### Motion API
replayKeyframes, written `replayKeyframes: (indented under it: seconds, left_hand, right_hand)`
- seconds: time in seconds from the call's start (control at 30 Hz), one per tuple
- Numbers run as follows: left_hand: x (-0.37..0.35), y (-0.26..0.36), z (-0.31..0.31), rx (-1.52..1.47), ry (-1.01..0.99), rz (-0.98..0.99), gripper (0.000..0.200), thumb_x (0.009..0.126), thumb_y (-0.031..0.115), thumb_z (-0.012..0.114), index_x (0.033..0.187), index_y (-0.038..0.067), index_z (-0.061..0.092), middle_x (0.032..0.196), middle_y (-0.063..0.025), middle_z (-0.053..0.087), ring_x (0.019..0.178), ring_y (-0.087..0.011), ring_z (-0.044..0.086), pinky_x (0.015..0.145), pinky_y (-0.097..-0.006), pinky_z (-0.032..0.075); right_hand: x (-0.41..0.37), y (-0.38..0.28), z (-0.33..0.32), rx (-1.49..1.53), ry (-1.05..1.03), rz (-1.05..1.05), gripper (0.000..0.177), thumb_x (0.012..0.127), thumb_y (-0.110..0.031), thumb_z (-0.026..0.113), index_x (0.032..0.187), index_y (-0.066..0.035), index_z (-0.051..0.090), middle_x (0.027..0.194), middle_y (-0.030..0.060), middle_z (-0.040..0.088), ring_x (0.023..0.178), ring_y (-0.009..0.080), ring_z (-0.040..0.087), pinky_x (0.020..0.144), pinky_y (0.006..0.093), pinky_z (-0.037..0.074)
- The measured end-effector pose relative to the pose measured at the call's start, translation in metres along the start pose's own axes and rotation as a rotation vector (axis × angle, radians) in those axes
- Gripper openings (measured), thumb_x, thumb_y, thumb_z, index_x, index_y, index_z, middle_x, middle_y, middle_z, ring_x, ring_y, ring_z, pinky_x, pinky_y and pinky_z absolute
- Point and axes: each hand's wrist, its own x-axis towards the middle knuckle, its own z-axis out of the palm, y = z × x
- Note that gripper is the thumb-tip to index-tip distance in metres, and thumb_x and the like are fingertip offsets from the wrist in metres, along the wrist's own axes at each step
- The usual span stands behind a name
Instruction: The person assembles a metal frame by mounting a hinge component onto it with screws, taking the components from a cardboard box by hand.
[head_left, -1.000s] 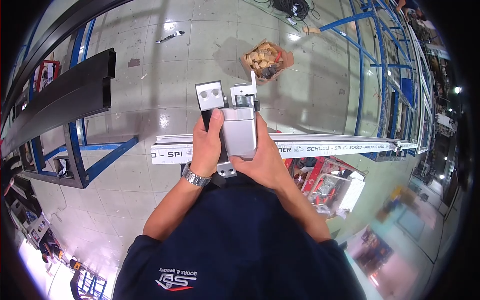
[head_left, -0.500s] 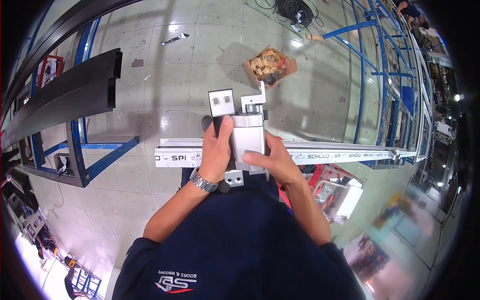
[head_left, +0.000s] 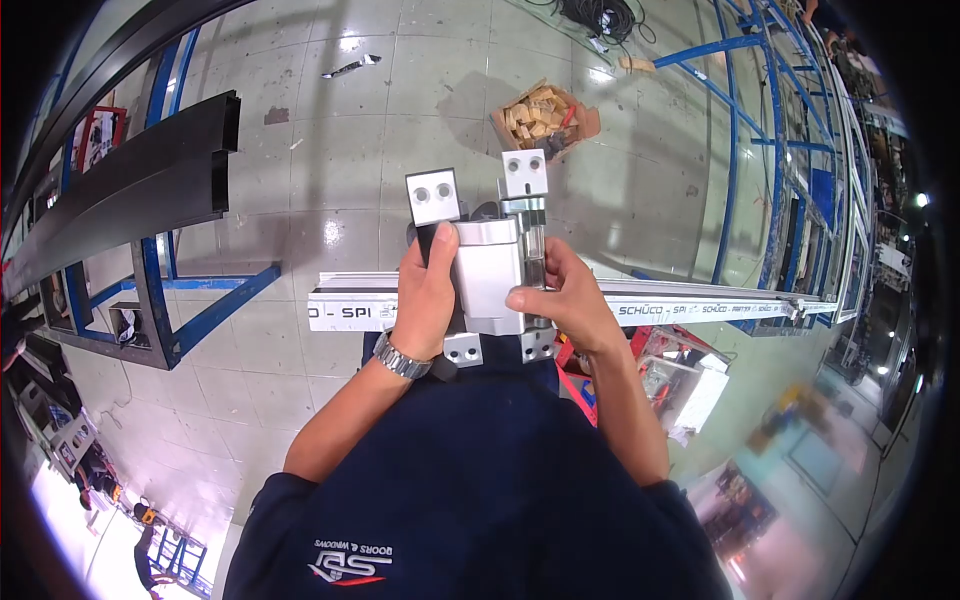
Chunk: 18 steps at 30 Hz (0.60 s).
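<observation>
Head view: silver, block-shaped metal hinge assembly [head_left: 488, 280], frame centre.
Left hand [head_left: 424, 305] pinches its black side; right hand [head_left: 577, 308] pinches the opposite edge. Likely heavy, rigid, smooth; best gripped along both long sides.

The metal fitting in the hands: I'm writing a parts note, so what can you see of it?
The metal fitting looks silver, with a smooth, blocky body and a black part along its left side. Shiny, rounded sections run down its right side. Four end plates show, two at the top and two at the bottom, each with two holes. It is held lengthwise, away from the torso, in front of the long printed bar. The left hand grips its left side, the right hand its right.
</observation>
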Motion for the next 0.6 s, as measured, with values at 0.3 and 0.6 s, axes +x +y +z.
replayKeyframes:
  seconds: [0.3,0.6]
  left_hand:
    - [0.022,-0.001,0.0,0.115,0.031,0.024,0.045,0.104,0.041,0.062,0.117,-0.002,0.067,0.103,-0.0075,0.073,0.091,-0.0118,0.065,0.081,-0.0288,0.052]
    - [0.089,0.002,-0.021,0.706,-0.484,-0.143,0.062,0.096,0.055,0.067,0.118,-0.003,0.069,0.098,-0.0105,0.075,0.084,-0.0133,0.068,0.076,-0.0298,0.055]
  right_hand:
    - [0.006,0.023,0.02,0.227,0.127,-0.119,0.074,0.079,-0.011,0.089,0.137,0.004,0.047,0.123,0.0154,0.065,0.11,0.0204,0.065,0.096,0.0354,0.053]
    - [-0.001,0.073,0.038,0.378,0.176,0.06,0.051,0.092,-0.017,0.077,0.13,0.009,0.056,0.113,0.0152,0.07,0.101,0.019,0.067,0.091,0.0333,0.054]
